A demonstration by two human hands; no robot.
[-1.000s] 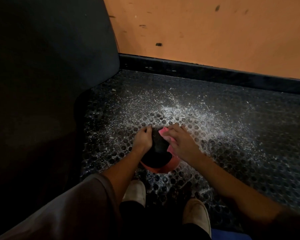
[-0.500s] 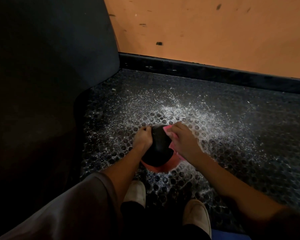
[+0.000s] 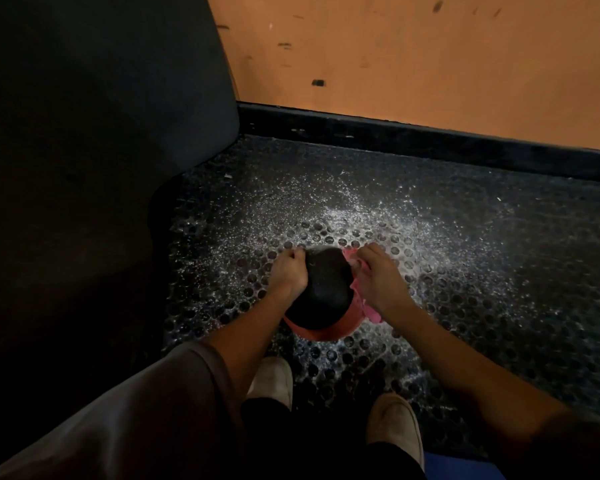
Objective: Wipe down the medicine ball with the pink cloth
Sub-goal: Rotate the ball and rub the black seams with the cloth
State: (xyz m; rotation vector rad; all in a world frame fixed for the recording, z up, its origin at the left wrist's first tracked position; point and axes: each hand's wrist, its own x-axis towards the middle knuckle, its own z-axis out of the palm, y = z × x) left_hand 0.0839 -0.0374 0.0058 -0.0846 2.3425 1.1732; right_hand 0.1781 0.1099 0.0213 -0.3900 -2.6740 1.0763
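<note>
Nearest, two pale shoes [image 3: 272, 381] stand just behind the hands. Between the hands, the medicine ball [image 3: 326, 289] sits on the studded floor [image 3: 482, 289]. The left hand [image 3: 288, 273] curls its fingers against the ball's left side. The right hand [image 3: 378, 282] grips the pink cloth [image 3: 369, 311] bunched against its right side. Beyond the hands lie white speckles [image 3: 361, 216], then an orange wall [image 3: 395, 57].
</note>
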